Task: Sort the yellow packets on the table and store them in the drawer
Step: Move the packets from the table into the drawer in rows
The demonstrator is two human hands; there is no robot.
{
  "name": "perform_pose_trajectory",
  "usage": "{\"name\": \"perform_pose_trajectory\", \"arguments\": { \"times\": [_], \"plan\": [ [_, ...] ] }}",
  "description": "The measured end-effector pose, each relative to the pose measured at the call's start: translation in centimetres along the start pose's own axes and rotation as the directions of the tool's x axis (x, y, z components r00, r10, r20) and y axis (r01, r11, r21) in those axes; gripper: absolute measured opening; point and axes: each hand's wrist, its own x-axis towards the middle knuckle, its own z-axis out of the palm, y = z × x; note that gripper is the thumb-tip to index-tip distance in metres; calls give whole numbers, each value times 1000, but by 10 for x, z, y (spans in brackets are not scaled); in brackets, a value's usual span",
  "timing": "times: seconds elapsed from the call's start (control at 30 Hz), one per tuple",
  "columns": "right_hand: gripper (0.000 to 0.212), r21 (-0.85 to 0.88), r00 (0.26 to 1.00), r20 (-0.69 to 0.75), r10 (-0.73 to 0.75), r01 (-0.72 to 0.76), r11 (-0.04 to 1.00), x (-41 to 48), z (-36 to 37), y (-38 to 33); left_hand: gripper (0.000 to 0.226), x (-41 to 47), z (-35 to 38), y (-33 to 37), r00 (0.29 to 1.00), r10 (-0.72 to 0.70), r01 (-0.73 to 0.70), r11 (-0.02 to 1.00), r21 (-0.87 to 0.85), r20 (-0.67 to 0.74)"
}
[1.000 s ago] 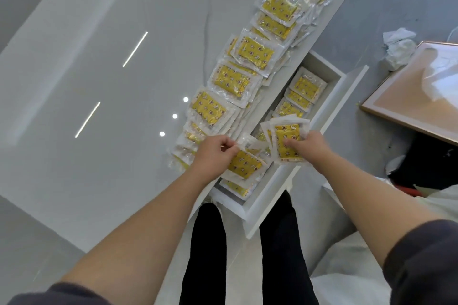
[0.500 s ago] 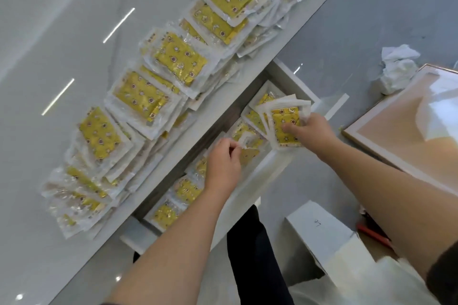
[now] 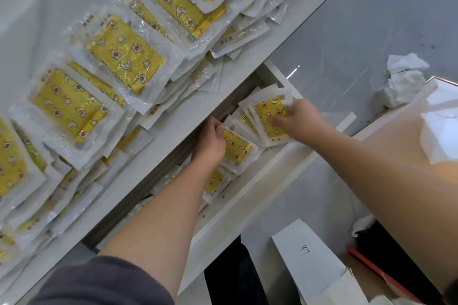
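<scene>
Several stacks of yellow packets (image 3: pixel 124 54) in clear wrappers lie in a row along the white table (image 3: pixel 29 7). Below the table's edge the white drawer (image 3: pixel 247 193) stands pulled out, with more yellow packets lying flat inside. My left hand (image 3: pixel 210 143) is inside the drawer and grips the corner of one packet (image 3: pixel 236 147) there. My right hand (image 3: pixel 297 121) holds a small fanned bunch of packets (image 3: pixel 269 112) over the far end of the drawer, thumb on top.
Crumpled white tissue (image 3: pixel 404 77) lies on the grey floor to the right, beside a framed tan board (image 3: pixel 409 141). A white box marked 97 (image 3: pixel 307 255) and a red strip (image 3: pixel 376 272) sit at the lower right. My dark trousers (image 3: pixel 233 277) show below the drawer front.
The camera has dropped closer to the drawer. My right hand has lowered its bunch of packets towards the drawer's far end. My left hand stays inside the drawer on a packet.
</scene>
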Motion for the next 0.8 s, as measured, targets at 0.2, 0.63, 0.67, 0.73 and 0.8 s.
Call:
{"name": "perform_pose_trajectory", "arguments": {
  "times": [0.2,0.63,0.67,0.73,0.8],
  "plan": [
    [18,-86,997,59,-42,47,995,1,8,-3,13,-10,-12,-15,995,34,-29,998,52,-90],
    [36,-103,992,126,-30,43,994,5,20,-7,15,-28,-17,-65,991,-106,120,974,191,-80],
    [38,-106,990,134,-30,44,993,5,22,-8,16,-27,-16,-64,990,-96,115,972,205,-102],
    [38,-92,989,144,-28,41,995,6,23,-8,18,-29,-13,-61,984,-36,83,959,270,-174],
    [33,-81,989,146,-19,31,996,6,22,-9,22,-33,-13,-50,975,35,19,970,244,-217]
  ]
}}
